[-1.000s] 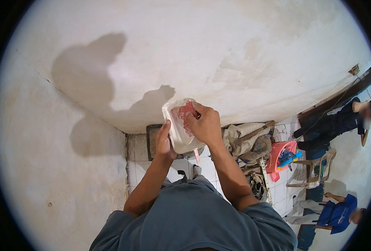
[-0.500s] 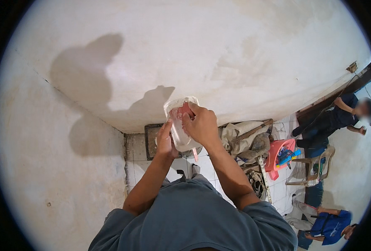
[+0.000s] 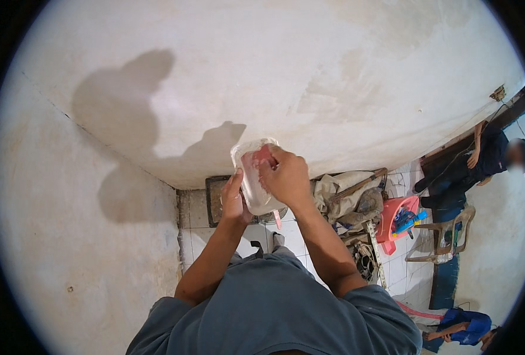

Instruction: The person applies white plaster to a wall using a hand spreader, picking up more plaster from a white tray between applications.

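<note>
My left hand (image 3: 235, 198) is closed around the left side of a shallow whitish plastic tub (image 3: 261, 204), thumb on its rim. White paste smears the inside and the edges. Over the tub, my right hand (image 3: 287, 177) pinches a flat red putty scraper (image 3: 256, 158) whose blade is coated with white residue and lies against the inside of the tub. Below the tub's near end a narrow pink strip (image 3: 277, 220) pokes out; I cannot tell what it belongs to. Both hands are in front of my body, close to the wall.
A patchy plastered wall (image 3: 333, 71) rises ahead and meets another on the left. At the right on the tiled floor are crumpled sacking (image 3: 339, 192), a pink plastic stool (image 3: 387, 231) bearing blue tools, and a chair (image 3: 461, 234). Two people are at the far right.
The scraper and my right hand have shifted very slightly within the tub. My left hand keeps its hold. At the right, both other people have changed posture, the lower one moving downward.
</note>
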`<state>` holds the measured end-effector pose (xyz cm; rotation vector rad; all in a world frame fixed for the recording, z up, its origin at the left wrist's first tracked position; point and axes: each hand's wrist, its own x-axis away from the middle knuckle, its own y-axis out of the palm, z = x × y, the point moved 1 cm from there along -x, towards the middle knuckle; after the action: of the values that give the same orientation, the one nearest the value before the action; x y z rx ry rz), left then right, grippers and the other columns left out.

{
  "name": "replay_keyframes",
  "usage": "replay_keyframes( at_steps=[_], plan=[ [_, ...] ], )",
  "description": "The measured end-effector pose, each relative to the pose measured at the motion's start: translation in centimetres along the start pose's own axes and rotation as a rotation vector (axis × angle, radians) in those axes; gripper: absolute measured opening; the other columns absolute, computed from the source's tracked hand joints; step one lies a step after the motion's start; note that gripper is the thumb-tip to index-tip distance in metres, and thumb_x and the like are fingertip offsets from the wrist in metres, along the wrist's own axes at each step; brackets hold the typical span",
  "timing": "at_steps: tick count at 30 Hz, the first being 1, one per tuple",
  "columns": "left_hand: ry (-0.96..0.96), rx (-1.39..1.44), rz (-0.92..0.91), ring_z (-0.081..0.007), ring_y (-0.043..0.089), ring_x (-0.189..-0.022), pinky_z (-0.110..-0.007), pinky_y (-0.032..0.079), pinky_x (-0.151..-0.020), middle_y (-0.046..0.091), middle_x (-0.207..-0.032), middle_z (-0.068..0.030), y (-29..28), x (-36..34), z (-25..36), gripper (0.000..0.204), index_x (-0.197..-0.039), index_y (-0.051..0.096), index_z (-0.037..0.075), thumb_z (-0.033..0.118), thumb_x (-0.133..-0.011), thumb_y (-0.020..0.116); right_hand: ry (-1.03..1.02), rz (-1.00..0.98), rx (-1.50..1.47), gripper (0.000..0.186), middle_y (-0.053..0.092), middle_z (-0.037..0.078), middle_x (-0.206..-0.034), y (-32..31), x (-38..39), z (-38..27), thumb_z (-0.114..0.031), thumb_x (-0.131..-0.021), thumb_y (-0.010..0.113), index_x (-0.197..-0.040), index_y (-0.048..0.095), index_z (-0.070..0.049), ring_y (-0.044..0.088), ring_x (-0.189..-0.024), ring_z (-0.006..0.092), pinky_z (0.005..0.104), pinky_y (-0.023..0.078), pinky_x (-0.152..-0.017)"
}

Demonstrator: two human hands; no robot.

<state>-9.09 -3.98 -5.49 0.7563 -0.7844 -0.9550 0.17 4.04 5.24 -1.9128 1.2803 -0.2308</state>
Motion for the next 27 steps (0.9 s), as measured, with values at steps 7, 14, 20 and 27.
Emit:
replay_keyframes(
  at_steps=[7, 14, 20, 27],
  plan=[
    [-0.049, 0.019, 0.020, -0.0244, 0.065, -0.108, -0.039, 0.054, -0.094, 0.064, -0.122, -0.0137, -0.7, -0.3, -0.3, 0.043, -0.130, 0.054, 0.000, 0.032, -0.101, 0.055, -0.002, -0.059, -0.007, 0.032, 0.065, 0.024, -0.072, -0.1, -0.3, 0.8, -0.018, -0.081, 0.065, -0.103, 0.068, 0.005, 0.066, -0.067, 0.0410, 0.0440, 0.052, -0.061],
    [-0.048, 0.040, 0.031, -0.0240, 0.065, -0.108, -0.040, 0.053, -0.094, 0.064, -0.122, -0.0125, -0.2, -0.4, -0.4, 0.043, -0.131, 0.054, 0.001, 0.032, -0.101, 0.055, -0.063, -0.062, 0.001, 0.030, 0.065, 0.024, -0.072, 0.3, 0.0, 0.5, -0.018, -0.081, 0.065, -0.103, 0.068, 0.003, 0.066, -0.067, 0.0416, 0.0445, 0.052, -0.061],
    [-0.038, 0.076, 0.004, -0.0247, 0.064, -0.110, -0.041, 0.053, -0.096, 0.063, -0.123, -0.0128, -1.2, -0.7, -0.5, 0.045, -0.133, 0.051, 0.000, 0.032, -0.102, 0.054, 0.001, -0.055, 0.002, 0.030, 0.066, 0.023, -0.072, -0.3, -0.3, 0.6, -0.018, -0.080, 0.065, -0.103, 0.069, 0.002, 0.066, -0.067, 0.0407, 0.0426, 0.052, -0.062],
    [-0.044, 0.036, 0.015, -0.0251, 0.064, -0.110, -0.041, 0.052, -0.097, 0.063, -0.124, -0.0140, -0.8, -0.6, -0.2, 0.046, -0.133, 0.050, -0.001, 0.032, -0.102, 0.054, 0.006, -0.007, -0.010, 0.026, 0.067, 0.017, -0.068, 0.5, -0.4, 2.3, -0.014, -0.081, 0.063, -0.103, 0.070, -0.002, 0.068, -0.060, 0.0283, 0.0367, 0.052, -0.059]
  ],
)
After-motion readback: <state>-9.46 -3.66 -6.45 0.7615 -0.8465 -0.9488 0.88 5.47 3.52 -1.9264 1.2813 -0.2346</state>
